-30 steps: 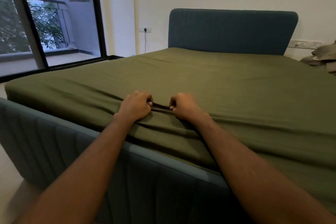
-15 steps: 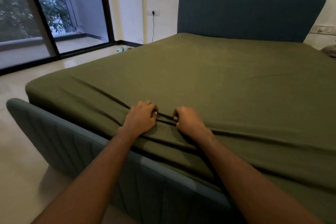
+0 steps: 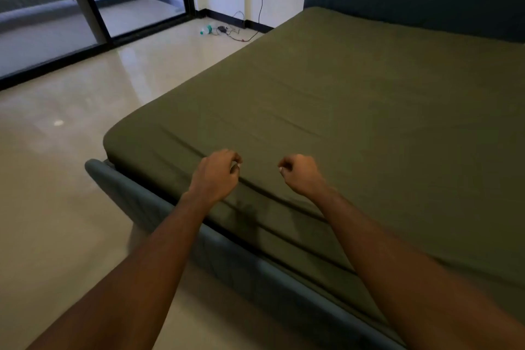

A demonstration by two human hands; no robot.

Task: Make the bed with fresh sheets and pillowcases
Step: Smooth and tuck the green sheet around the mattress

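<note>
Hands, clenched on a fold of sheet (image 3: pixel 355 122) a moment ago, have let go and drawn apart. Left hand (image 3: pixel 215 176) and right hand (image 3: pixel 301 176) hover with fingers curled inward, gripping nothing. Sheet lies directly beneath and beyond the fingertips, its leftover creases running crosswise under both hands along the footboard (image 3: pixel 244 267); the left hand sits nearer the mattress corner (image 3: pixel 113 138).

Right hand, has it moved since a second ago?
Yes. The right hand has let go of the sheet and lifted off it, away from the left hand.
</note>
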